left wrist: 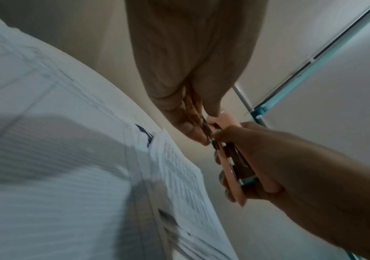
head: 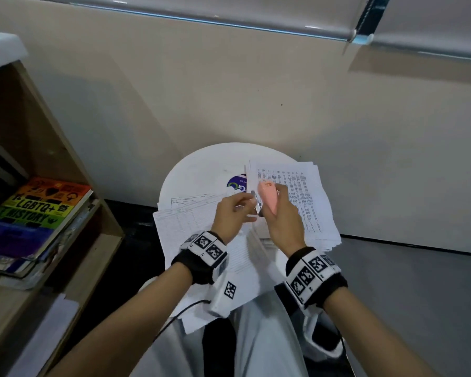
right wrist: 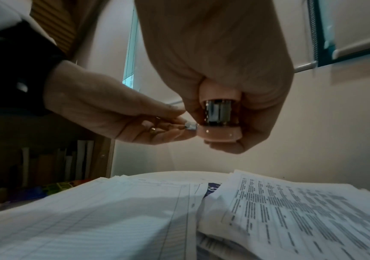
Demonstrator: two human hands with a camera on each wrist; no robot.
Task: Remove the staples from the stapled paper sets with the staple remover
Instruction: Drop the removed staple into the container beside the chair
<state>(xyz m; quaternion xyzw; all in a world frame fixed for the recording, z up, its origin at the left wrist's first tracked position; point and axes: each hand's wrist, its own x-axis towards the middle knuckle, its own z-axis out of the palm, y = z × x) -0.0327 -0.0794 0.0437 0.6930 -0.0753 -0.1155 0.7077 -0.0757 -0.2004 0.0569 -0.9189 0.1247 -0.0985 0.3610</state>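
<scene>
Right hand (head: pixel 279 216) wraps its fingers around the pink staple remover (head: pixel 268 197), held up above the paper sets (head: pixel 305 197). Just to its left, the left hand (head: pixel 233 213) pinches a small metal piece (right wrist: pixel 190 126) at the remover's metal end. Below both hands the printed sheets lie spread over a round white table (head: pixel 201 170).

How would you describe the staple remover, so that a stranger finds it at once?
Above the round white table covered with papers, both hands meet. The staple remover is the pink tool gripped in the right hand: the only pink thing there, with metal parts inside.
</scene>
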